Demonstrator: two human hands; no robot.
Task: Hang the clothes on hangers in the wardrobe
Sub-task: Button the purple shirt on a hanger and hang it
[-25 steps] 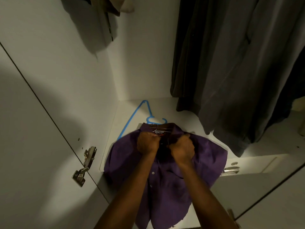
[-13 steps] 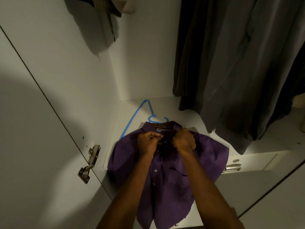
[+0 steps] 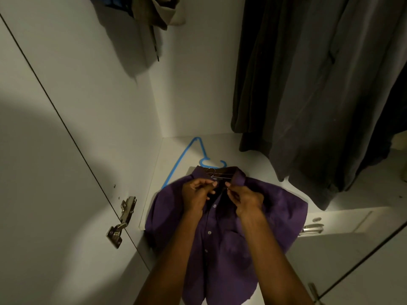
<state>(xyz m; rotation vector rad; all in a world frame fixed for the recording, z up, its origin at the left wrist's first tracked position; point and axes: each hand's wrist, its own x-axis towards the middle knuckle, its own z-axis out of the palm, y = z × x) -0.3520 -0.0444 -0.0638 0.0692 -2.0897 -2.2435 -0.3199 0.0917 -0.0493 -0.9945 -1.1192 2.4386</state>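
A purple button-up shirt [image 3: 259, 221] lies face up on the white wardrobe shelf [image 3: 248, 150], its lower part hanging over the front edge. A thin metal hanger [image 3: 217, 173] shows inside the open collar. My left hand [image 3: 197, 195] and my right hand [image 3: 245, 199] meet just below the collar. Each pinches one edge of the shirt front with thumb and fingertips near the top button. A blue plastic hanger [image 3: 187, 159] lies on the shelf behind the shirt, partly under the collar.
Dark grey garments [image 3: 319, 89] hang at the right, reaching almost down to the shelf. More clothes [image 3: 154, 12] hang at the top left. The open white door [image 3: 55, 150] with a metal hinge [image 3: 122, 221] stands left. A drawer handle [image 3: 311, 229] sits below the shelf.
My hands have gone from closed fists pressed together on the collar to fingertip pinches a little apart at the shirt's top front. The shirt and blue hanger stay put.
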